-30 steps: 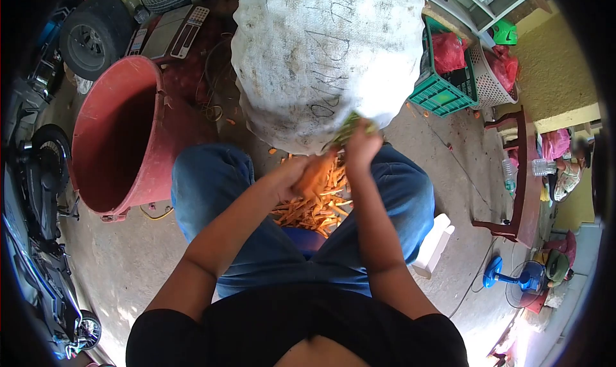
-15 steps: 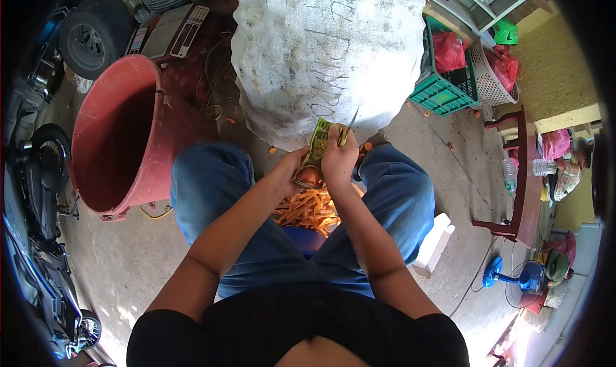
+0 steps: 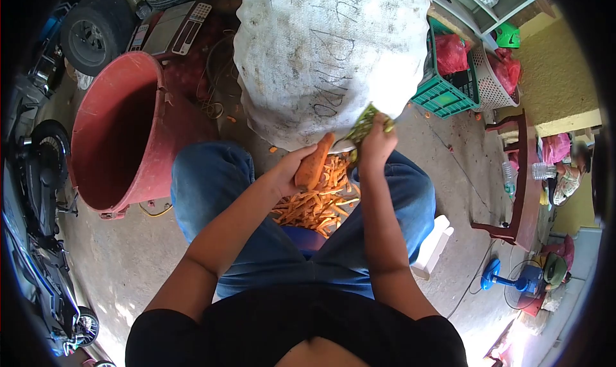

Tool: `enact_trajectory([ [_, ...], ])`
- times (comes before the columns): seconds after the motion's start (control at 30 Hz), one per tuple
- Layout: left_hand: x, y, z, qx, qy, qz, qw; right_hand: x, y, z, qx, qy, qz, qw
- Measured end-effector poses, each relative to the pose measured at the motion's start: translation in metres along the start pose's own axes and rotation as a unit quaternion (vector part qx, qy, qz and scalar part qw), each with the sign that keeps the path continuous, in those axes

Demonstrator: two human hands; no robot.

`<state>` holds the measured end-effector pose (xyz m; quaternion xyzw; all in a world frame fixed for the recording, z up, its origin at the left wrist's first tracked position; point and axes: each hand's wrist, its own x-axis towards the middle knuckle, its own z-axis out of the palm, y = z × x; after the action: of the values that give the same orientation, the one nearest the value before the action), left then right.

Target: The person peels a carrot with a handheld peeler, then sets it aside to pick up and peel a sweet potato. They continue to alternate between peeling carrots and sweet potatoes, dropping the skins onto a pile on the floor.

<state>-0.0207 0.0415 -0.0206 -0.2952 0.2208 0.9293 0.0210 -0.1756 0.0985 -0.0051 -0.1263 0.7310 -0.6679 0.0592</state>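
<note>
An orange carrot-like root [image 3: 312,167] is in my left hand [image 3: 290,169], its narrow end pointing up and to the right. My right hand [image 3: 377,147] grips a green and yellow patterned tool [image 3: 364,124], held up and to the right of the root, apart from it. Beneath my hands, a heap of orange strips [image 3: 314,209] fills a blue container [image 3: 303,238] between my knees. The large white woven sack [image 3: 327,52] with dark handwriting stands just beyond them.
At the left stands a red tub [image 3: 131,132], with a tyre [image 3: 96,36] and a scale [image 3: 176,33] behind. Green crate [image 3: 443,97], white basket [image 3: 491,87] and wooden bench [image 3: 523,174] are on the right. A partly visible person [image 3: 568,181] is at the far right.
My right hand has moved right with the green tool, away from my left hand. The orange root, mostly covered before, now shows in my left hand.
</note>
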Motion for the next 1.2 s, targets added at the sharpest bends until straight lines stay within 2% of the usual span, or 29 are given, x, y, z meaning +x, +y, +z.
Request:
enact_trajectory([
  [0.07, 0.003, 0.001, -0.005, -0.057, -0.024, -0.006, 0.998, -0.030, -0.010, 0.007, -0.009, -0.079, -0.032, 0.996],
  [0.13, 0.004, 0.001, -0.002, -0.084, -0.002, -0.003, 0.996, -0.051, -0.006, 0.016, -0.030, -0.114, -0.034, 0.992],
  [0.27, -0.003, 0.003, 0.011, -0.103, 0.074, -0.003, 0.992, -0.064, -0.006, 0.021, -0.037, -0.101, -0.069, 0.992],
  [0.3, 0.000, 0.002, 0.002, -0.104, 0.075, -0.002, 0.992, -0.061, -0.005, 0.020, -0.056, -0.087, -0.083, 0.991],
  [0.37, 0.010, 0.001, -0.016, 0.037, -0.021, 0.012, 0.999, -0.045, 0.000, 0.017, -0.110, -0.062, -0.114, 0.985],
  [0.4, 0.008, -0.003, -0.013, 0.038, -0.023, 0.012, 0.999, -0.025, 0.008, 0.012, -0.132, -0.020, -0.124, 0.983],
  [0.43, -0.005, -0.006, 0.004, 0.077, -0.001, -0.007, 0.997, -0.002, 0.016, 0.005, -0.148, 0.014, -0.070, 0.986],
  [0.47, -0.013, -0.009, 0.012, 0.116, 0.022, -0.027, 0.993, 0.021, 0.033, -0.001, -0.188, 0.074, -0.120, 0.972],
  [0.53, -0.010, -0.012, 0.004, 0.095, -0.010, -0.046, 0.994, 0.037, 0.024, -0.013, -0.208, 0.109, -0.054, 0.971],
  [0.6, -0.007, -0.006, 0.004, 0.029, -0.029, -0.033, 0.999, 0.037, 0.024, -0.015, -0.117, 0.115, -0.045, 0.986],
  [0.67, 0.004, -0.005, -0.006, -0.003, -0.031, -0.020, 0.999, 0.015, 0.011, -0.007, -0.079, 0.038, -0.043, 0.995],
  [0.7, 0.008, -0.005, -0.010, -0.034, -0.030, -0.007, 0.999, -0.005, -0.005, -0.002, -0.069, -0.002, -0.072, 0.995],
  [0.73, 0.008, -0.005, -0.009, -0.034, -0.030, -0.007, 0.999, -0.025, -0.023, 0.002, -0.023, -0.049, -0.013, 0.998],
  [0.77, 0.009, -0.004, -0.009, -0.051, -0.049, -0.003, 0.997, -0.038, -0.023, 0.004, -0.043, -0.091, -0.018, 0.995],
  [0.8, 0.009, -0.004, -0.009, -0.068, -0.068, 0.001, 0.995, -0.048, -0.010, 0.012, -0.024, -0.088, -0.090, 0.992],
  [0.83, 0.010, -0.003, -0.010, -0.067, -0.068, 0.001, 0.995, -0.060, -0.020, 0.014, -0.059, -0.089, -0.118, 0.987],
  [0.87, 0.010, -0.002, -0.013, -0.067, -0.045, 0.004, 0.997, -0.067, -0.024, 0.015, -0.060, -0.115, -0.113, 0.985],
  [0.93, 0.010, -0.004, -0.011, -0.068, -0.022, 0.008, 0.997, -0.066, -0.018, 0.017, -0.089, -0.109, -0.099, 0.985],
  [1.0, 0.008, -0.006, -0.002, -0.085, 0.052, 0.042, 0.994, -0.062, -0.016, 0.017, -0.088, -0.106, -0.109, 0.985],
  [1.13, 0.014, -0.001, -0.007, -0.081, 0.027, 0.056, 0.995, -0.049, -0.006, 0.022, -0.085, -0.087, -0.125, 0.985],
  [1.2, 0.020, -0.002, -0.023, 0.025, -0.043, 0.068, 0.996, -0.039, -0.004, 0.021, -0.100, -0.081, -0.105, 0.986],
])
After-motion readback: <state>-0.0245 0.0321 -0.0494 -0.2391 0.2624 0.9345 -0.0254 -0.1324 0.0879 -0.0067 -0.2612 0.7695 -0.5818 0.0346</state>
